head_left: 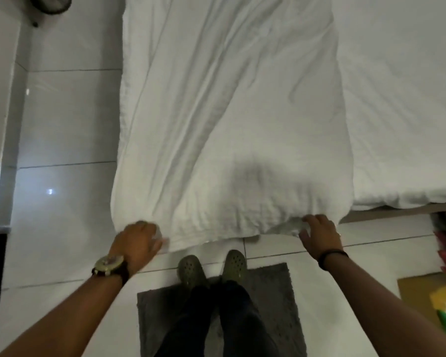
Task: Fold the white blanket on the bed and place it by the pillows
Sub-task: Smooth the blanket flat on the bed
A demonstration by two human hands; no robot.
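The white blanket (229, 119) lies as a long folded strip along the left part of the bed (402, 104), its near end hanging over the bed's foot. My left hand (137, 240), with a watch on the wrist, grips the blanket's near left corner. At the near right corner, my right hand (319, 235) has its fingers curled around the hem. No pillows are in view.
I stand in green clogs (211, 269) on a grey mat (268, 305) at the bed's foot. White tiled floor (67, 150) runs along the bed's left side. A cardboard box with colourful items (438, 297) sits at the right. A dark fan base (49, 3) is top left.
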